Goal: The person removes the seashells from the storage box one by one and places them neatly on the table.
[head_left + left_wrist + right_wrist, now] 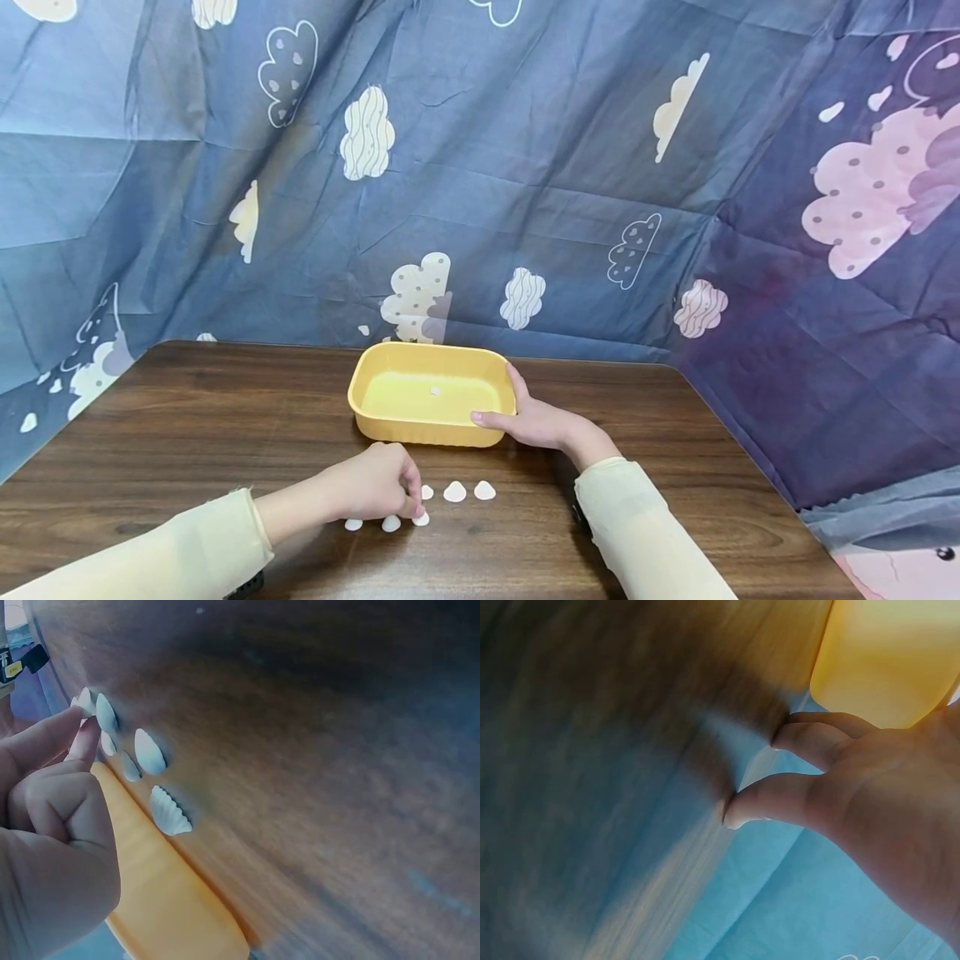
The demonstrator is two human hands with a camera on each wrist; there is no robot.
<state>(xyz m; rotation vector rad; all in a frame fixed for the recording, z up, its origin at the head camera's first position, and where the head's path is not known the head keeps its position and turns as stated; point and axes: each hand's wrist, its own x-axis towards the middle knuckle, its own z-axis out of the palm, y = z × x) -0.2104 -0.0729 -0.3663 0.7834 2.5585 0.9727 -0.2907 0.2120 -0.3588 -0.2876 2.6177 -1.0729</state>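
My left hand [375,483] is low over the table, thumb and forefinger pinching a small white seashell [422,519] at the near row's right end. In the left wrist view, that hand's fingertips meet at a pale shell, and a ribbed seashell [170,811] lies closer to the camera. A yellow plastic basin [427,432] stands behind the shells, with one small white piece [435,391] inside. My right hand [543,423] holds the basin's right end, thumb over the front rim. Two of its fingers [769,801] reach down to the tabletop in the right wrist view.
Several white seashells lie in two rows before the basin, among them a far-row shell [454,492] and a near-row shell [391,523]. The dark wooden table [225,417] backs onto a blue cloud-print curtain [480,167].
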